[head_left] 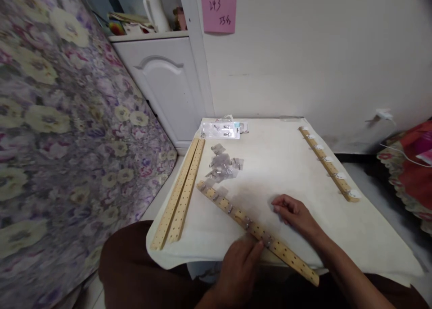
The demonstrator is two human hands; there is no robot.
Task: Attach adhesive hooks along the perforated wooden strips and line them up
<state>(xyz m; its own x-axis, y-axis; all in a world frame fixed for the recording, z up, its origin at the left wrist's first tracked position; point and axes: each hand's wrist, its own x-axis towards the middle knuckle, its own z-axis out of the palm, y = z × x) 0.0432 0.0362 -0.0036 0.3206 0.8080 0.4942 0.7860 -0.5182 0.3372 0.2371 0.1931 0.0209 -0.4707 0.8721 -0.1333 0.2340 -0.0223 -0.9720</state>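
A wooden strip drilled with holes (286,254) slants across the near part of the table, its right end past the front edge. Several small metal clips (230,208) sit along it. My left hand (238,266) grips the strip from the near side, fingertips beside the last clip. My right hand (293,212) is just beyond the strip, apart from it. Its fingers are curled and pinched together; whatever may be between them is too small to tell. Clear plastic bags of small metal parts (221,162) lie past the strip's far end.
Two more drilled strips (182,189) lie side by side along the left edge. Another strip (329,167), fitted with pale discs, lies on the right. Clear packaging (221,130) rests at the back of the cloth-covered table (270,151). A floral curtain (67,120) hangs at the left.
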